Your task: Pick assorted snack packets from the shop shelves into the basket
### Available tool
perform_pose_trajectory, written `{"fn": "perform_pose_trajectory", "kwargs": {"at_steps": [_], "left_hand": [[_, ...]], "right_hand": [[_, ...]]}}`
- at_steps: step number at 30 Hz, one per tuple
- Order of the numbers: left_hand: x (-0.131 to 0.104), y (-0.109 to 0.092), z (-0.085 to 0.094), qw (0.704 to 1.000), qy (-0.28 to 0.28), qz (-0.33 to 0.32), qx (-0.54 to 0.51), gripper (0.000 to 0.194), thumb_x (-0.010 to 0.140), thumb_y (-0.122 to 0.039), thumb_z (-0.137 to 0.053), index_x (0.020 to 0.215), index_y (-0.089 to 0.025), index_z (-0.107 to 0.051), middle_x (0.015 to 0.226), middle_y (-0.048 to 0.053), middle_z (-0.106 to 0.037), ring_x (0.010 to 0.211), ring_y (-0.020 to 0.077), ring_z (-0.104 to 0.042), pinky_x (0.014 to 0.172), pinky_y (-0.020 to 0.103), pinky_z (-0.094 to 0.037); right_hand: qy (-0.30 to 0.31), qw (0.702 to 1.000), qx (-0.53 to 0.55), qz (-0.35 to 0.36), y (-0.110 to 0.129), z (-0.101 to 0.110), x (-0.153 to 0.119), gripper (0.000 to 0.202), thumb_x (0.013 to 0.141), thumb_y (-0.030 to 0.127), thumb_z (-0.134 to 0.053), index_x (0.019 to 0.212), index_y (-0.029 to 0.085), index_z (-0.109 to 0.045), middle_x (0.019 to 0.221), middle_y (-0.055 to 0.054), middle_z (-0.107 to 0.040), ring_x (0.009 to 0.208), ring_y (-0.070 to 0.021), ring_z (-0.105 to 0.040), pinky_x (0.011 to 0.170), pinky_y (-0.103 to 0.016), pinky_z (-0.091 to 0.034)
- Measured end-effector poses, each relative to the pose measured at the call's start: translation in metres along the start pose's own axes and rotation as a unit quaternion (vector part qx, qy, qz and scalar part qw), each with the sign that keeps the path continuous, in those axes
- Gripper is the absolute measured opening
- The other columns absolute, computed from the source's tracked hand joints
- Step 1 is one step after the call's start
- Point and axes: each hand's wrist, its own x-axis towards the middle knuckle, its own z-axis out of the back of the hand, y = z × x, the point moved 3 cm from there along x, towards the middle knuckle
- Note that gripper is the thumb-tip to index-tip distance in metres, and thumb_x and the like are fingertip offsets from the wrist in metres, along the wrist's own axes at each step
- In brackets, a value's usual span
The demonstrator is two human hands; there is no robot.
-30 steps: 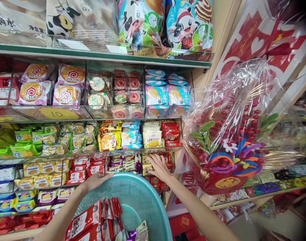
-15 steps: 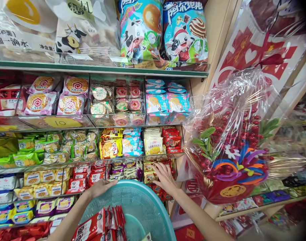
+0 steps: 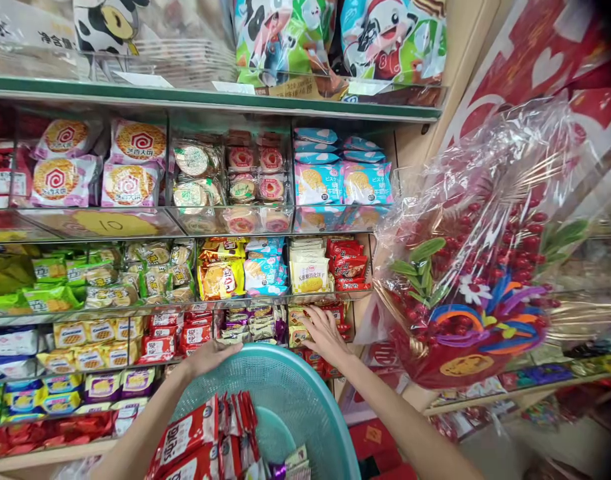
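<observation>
My left hand (image 3: pixel 211 357) grips the far left rim of a teal plastic basket (image 3: pixel 330 400). Inside the basket lie red snack packets (image 3: pixel 193 433) and a few green and purple ones (image 3: pixel 296 461) at the bottom. My right hand (image 3: pixel 325 335) reaches over the basket's far side to a shelf compartment, its fingers spread at yellow packets (image 3: pixel 296 333). Whether the fingertips touch a packet is hard to tell. Red packets (image 3: pixel 318 362) lie just below that hand.
Shelves behind glass fronts (image 3: pixel 110 223) hold wrapped biscuits in rows. Large snack bags (image 3: pixel 393 40) stand on the top shelf. A plastic-wrapped bouquet (image 3: pixel 480 293) with red berries hangs at the right, near my right arm.
The view has tilted downward, so the shelves sit higher and more of the basket's contents shows. My right hand stays at the yellow packets, and my left hand remains on the rim.
</observation>
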Motion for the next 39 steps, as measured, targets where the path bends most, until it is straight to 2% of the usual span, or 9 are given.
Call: {"fn": "perform_pose_trajectory", "kwargs": {"at_steps": [8,14,19,24,29,33,39], "left_hand": [[-0.015,0.002,0.007,0.998,0.003,0.029,-0.061,0.060,0.059,-0.073,-0.044,0.066,-0.017,-0.066,0.057,0.002,-0.063,0.056,0.0175,-0.056,0.059,0.026,-0.040],[-0.017,0.008,0.010,0.997,-0.010,0.035,-0.069,0.058,0.056,-0.071,-0.049,0.061,-0.016,-0.065,0.054,0.002,-0.061,0.054,0.0175,-0.055,0.058,0.026,-0.039],[-0.021,0.006,0.011,0.997,-0.012,0.034,-0.075,0.056,0.057,-0.071,-0.049,0.058,-0.018,-0.064,0.052,0.002,-0.061,0.052,0.0169,-0.054,0.057,0.026,-0.040],[-0.021,0.004,0.008,0.997,-0.011,0.039,-0.073,0.056,0.058,-0.071,-0.049,0.060,-0.017,-0.065,0.054,0.002,-0.063,0.053,0.0169,-0.055,0.056,0.026,-0.040],[-0.018,0.002,0.003,0.996,0.004,0.050,-0.078,0.059,0.060,-0.072,-0.046,0.063,-0.017,-0.066,0.059,0.003,-0.065,0.057,0.0181,-0.058,0.059,0.026,-0.042],[-0.018,0.000,0.005,0.996,0.001,0.063,-0.065,0.060,0.062,-0.073,-0.044,0.064,-0.018,-0.066,0.061,0.003,-0.066,0.061,0.0189,-0.060,0.062,0.026,-0.042],[-0.020,-0.002,0.011,0.997,-0.005,0.041,-0.060,0.060,0.059,-0.074,-0.045,0.063,-0.018,-0.066,0.058,0.003,-0.065,0.057,0.0187,-0.058,0.060,0.026,-0.042]], "right_hand": [[0.007,1.000,0.000,0.017,-0.001,-0.007,0.004,0.037,0.074,0.032,-0.061,0.108,0.020,-0.051,0.134,-0.012,-0.035,0.126,-0.0267,-0.024,0.100,-0.049,-0.021],[0.003,1.000,0.001,0.014,-0.001,-0.009,0.005,0.033,0.073,0.034,-0.062,0.101,0.019,-0.054,0.134,-0.012,-0.036,0.126,-0.0259,-0.023,0.100,-0.047,-0.021],[0.000,1.000,0.004,0.002,-0.003,-0.013,0.005,0.036,0.072,0.035,-0.062,0.102,0.019,-0.054,0.132,-0.012,-0.038,0.125,-0.0256,-0.025,0.100,-0.046,-0.020],[0.004,1.000,-0.001,-0.012,-0.005,-0.015,0.003,0.041,0.071,0.039,-0.062,0.106,0.020,-0.052,0.135,-0.012,-0.034,0.127,-0.0268,-0.021,0.100,-0.049,-0.018],[0.011,1.000,-0.013,-0.002,-0.005,-0.014,0.002,0.037,0.072,0.040,-0.061,0.101,0.019,-0.054,0.135,-0.013,-0.033,0.127,-0.0274,-0.020,0.100,-0.048,-0.017],[0.010,1.000,-0.007,0.001,-0.007,-0.014,0.004,0.040,0.071,0.038,-0.063,0.104,0.019,-0.052,0.131,-0.013,-0.037,0.125,-0.0270,-0.024,0.099,-0.046,-0.019],[0.027,1.000,-0.003,0.012,-0.014,-0.015,0.012,0.043,0.067,0.041,-0.066,0.103,0.022,-0.054,0.126,-0.012,-0.040,0.118,-0.0272,-0.030,0.096,-0.045,-0.024]]}}
